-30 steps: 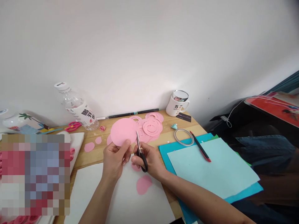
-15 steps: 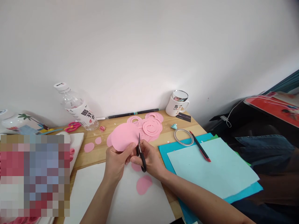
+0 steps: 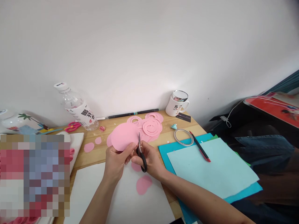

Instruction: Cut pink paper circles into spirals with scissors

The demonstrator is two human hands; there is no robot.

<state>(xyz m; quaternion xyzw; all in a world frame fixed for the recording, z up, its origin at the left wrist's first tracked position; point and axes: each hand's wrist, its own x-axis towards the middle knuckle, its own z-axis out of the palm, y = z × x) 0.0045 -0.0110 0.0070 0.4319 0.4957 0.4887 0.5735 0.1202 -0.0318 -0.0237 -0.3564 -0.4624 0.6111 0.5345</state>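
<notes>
A round piece of pink paper (image 3: 123,136) is pinched at its lower edge by my left hand (image 3: 116,160), thumb on top. My right hand (image 3: 149,158) is closed round the black handles of a pair of scissors (image 3: 143,161). The blades point up and away, at the right edge of the pink paper. Just beyond the held paper lies a pile of pink paper spirals (image 3: 152,127). Below my hands, pink paper scraps (image 3: 144,184) rest on a large white sheet (image 3: 137,208).
To the right, a pen (image 3: 200,147) lies on light blue paper (image 3: 210,168) near a roll of tape (image 3: 183,137). A white mug (image 3: 177,105) and a plastic bottle (image 3: 80,107) stand by the wall. Pink-handled scissors (image 3: 73,127) lie beside the bottle. The lower left is pixelated.
The scissors in my right hand have shifted very slightly, their blades looking closer together. My left hand and the pink paper stay almost still.
</notes>
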